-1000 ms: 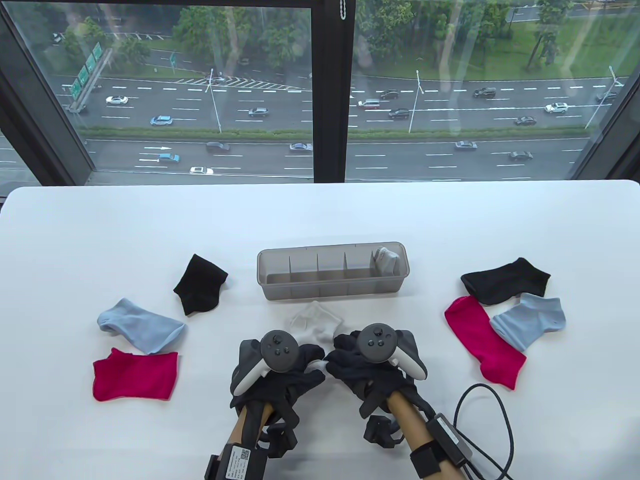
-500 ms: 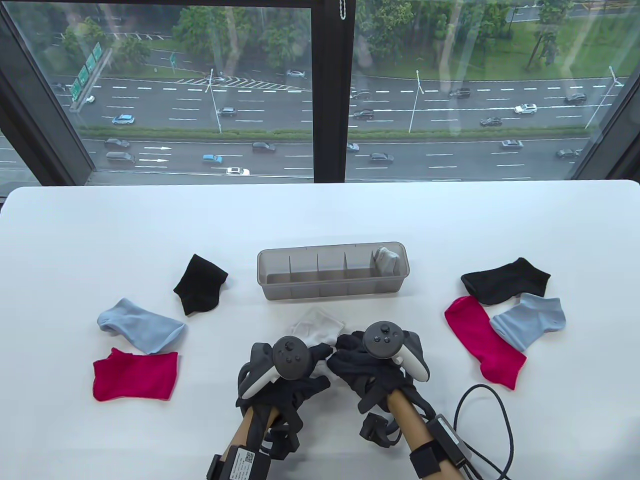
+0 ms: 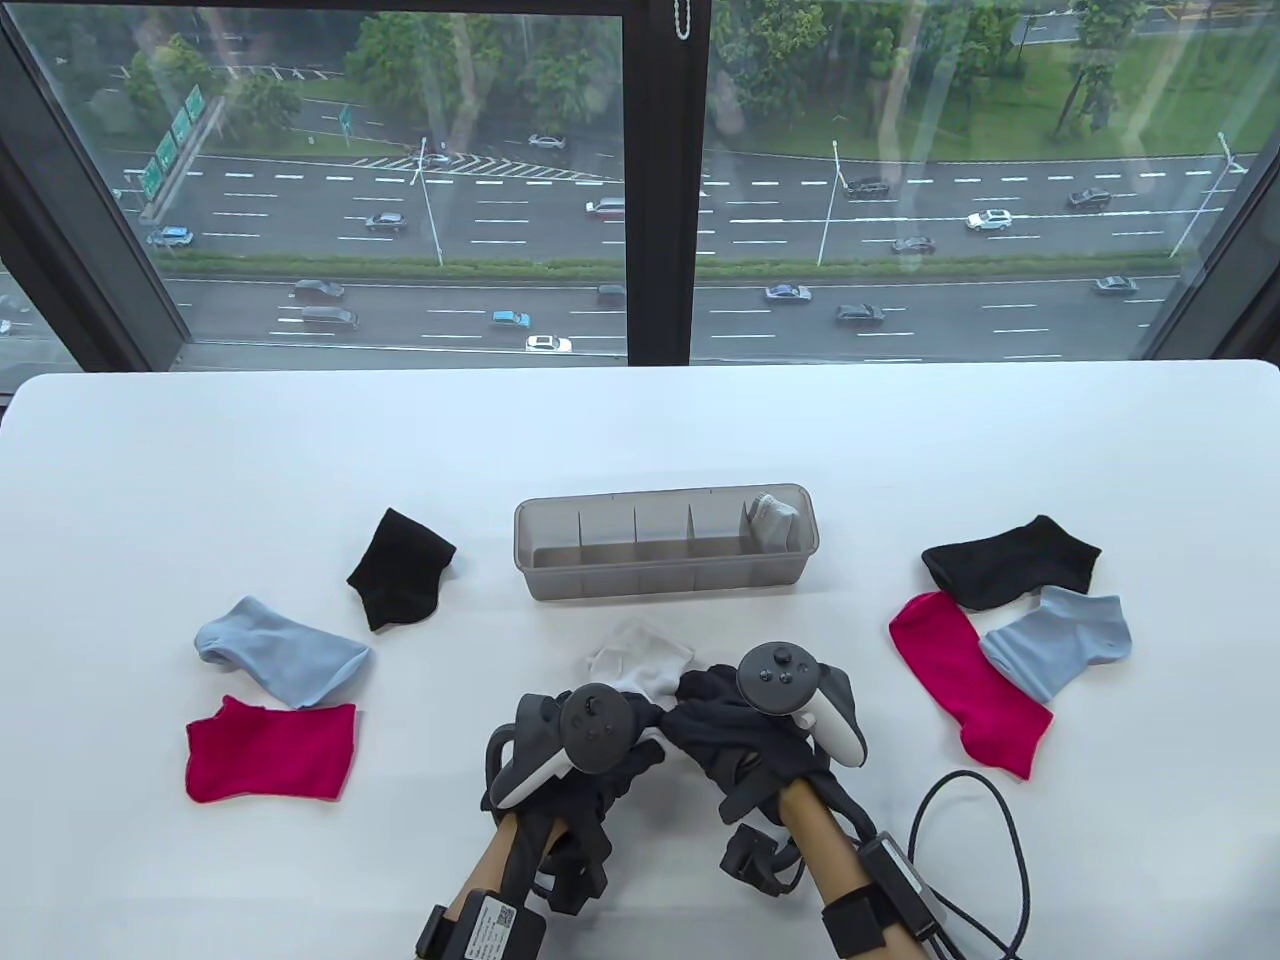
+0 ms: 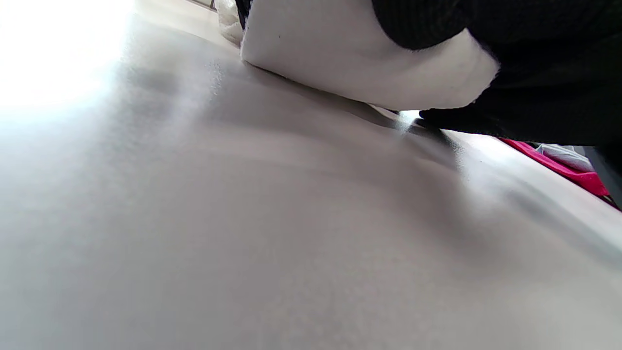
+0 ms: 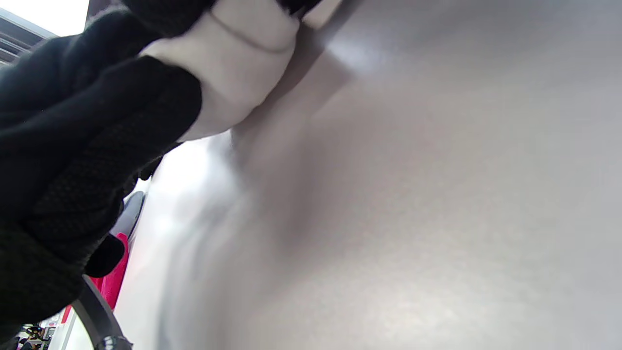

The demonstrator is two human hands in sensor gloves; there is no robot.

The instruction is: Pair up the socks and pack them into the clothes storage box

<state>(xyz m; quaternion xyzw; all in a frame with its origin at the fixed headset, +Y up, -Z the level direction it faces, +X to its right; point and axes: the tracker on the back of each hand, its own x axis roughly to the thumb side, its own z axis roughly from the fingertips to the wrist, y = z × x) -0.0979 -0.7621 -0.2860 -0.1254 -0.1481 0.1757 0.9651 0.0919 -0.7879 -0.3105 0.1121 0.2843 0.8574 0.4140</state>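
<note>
White knit fabric, a pair of ankle socks (image 3: 640, 658), lies on the white table (image 3: 640, 440) just in front of the grey translucent divided storage box (image 3: 665, 548), its near end bunched between both gloves. From the left, the left hand (image 3: 575, 745) curls its fingers (image 4: 423, 22) round the roll; the right hand (image 3: 735, 725) clamps the same end. Roll tightly and evenly, thumbs tucking the edge, so the bundle should fit a narrow empty compartment left of the white pair already packed (image 3: 772, 518).
</note>
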